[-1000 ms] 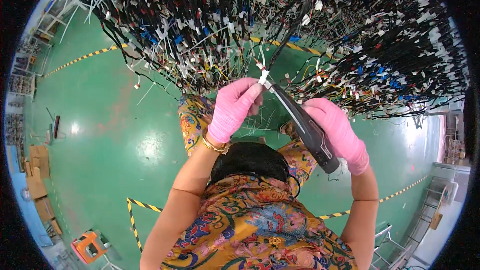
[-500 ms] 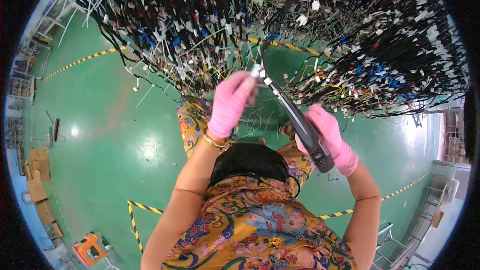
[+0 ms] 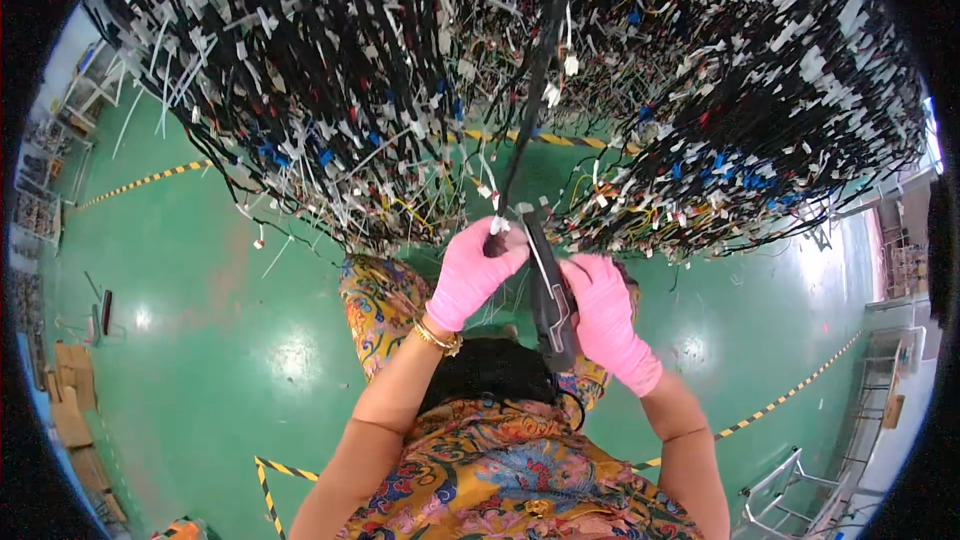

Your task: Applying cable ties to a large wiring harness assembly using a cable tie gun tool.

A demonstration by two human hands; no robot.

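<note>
My left hand (image 3: 472, 275), in a pink glove, pinches the lower end of a black wire harness (image 3: 526, 125) with a small white piece at its tip. The harness hangs down from the top of the view. My right hand (image 3: 603, 312), gloved in pink too, grips a long black hand tool (image 3: 548, 305) with a narrow nose. The nose points away from me and sits just right of my left fingertips, close to the harness end. My left fingertips partly hide that end.
Dense bundles of black harnesses (image 3: 330, 80) with white and blue connectors hang ahead on the left; another mass (image 3: 760, 130) hangs on the right. Striped tape (image 3: 565, 140) marks the green floor (image 3: 220, 340). Cardboard boxes (image 3: 72, 395) stand far left, a metal frame (image 3: 785, 495) lower right.
Both hands have come nearer to me. The tool has swung more upright and moved left, its nose now beside the harness end. The hanging bundles sit a little lower in view.
</note>
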